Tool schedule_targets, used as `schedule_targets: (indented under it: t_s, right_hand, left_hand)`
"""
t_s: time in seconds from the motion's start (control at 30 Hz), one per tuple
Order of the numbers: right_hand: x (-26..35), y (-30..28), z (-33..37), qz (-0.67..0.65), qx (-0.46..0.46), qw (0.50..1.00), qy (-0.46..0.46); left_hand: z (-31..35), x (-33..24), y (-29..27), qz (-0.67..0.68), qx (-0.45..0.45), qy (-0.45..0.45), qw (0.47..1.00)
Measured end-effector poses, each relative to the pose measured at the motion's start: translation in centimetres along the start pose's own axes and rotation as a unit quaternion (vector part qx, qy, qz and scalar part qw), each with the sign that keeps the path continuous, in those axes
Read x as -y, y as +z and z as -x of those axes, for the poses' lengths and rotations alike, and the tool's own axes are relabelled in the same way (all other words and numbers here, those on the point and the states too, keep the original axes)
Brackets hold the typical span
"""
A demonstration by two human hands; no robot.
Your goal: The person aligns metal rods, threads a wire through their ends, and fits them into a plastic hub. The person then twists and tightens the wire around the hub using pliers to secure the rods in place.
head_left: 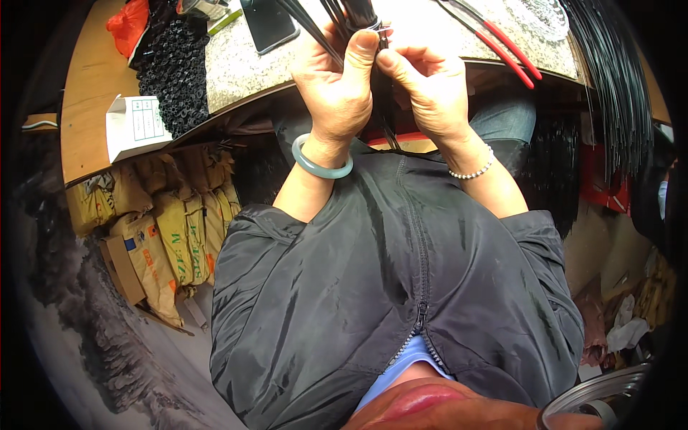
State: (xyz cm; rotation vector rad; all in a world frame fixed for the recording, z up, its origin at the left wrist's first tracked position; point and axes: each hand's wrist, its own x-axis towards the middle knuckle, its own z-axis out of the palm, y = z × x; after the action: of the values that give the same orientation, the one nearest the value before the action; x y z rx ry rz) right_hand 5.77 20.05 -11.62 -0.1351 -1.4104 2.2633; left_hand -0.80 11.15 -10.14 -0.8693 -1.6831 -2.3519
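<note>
Head view: left hand [337, 79] grips a bundle of thin black strands [358, 14] at the table's near edge [244, 107]; right hand [423, 86] pinches them beside it. They look light, springy and slippery, best held where bunched.

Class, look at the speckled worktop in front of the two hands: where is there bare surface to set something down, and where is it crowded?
Bare speckled worktop lies between the heap of black tubes and the dark phone. The wooden board left of the heap is also bare above the white paper box. It is crowded around the left hand and right hand gripping black strands, and by the red-handled pliers.
</note>
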Motion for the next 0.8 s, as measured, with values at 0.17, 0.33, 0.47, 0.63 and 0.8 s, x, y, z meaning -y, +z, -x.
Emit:
schedule_targets:
  t_s: [0.17,0.33,0.47,0.63,0.8]
  right_hand:
    - [-0.1,-0.4,-0.9,-0.029,0.051,0.998,0.028]
    - [-0.5,-0.6,-0.9,-0.045,0.053,0.997,0.027]
    - [-0.9,-0.8,-0.4,-0.063,0.036,0.995,0.068]
    - [-1.1,-0.3,-0.9,-0.127,0.032,0.99,0.045]
    - [-1.5,-1.7,-1.6,-0.187,0.106,0.973,0.082]
  left_hand:
    - [0.4,1.0,-1.0,0.068,0.05,-0.031,0.996]
    - [0.4,0.7,-0.8,0.103,0.077,-0.057,0.99]
    - [0.5,0.8,-1.6,-0.005,0.036,-0.055,0.998]
    - [0.5,1.6,-1.2,0.135,0.069,-0.05,0.987]
    - [0.4,1.5,-1.2,0.153,0.103,-0.057,0.981]
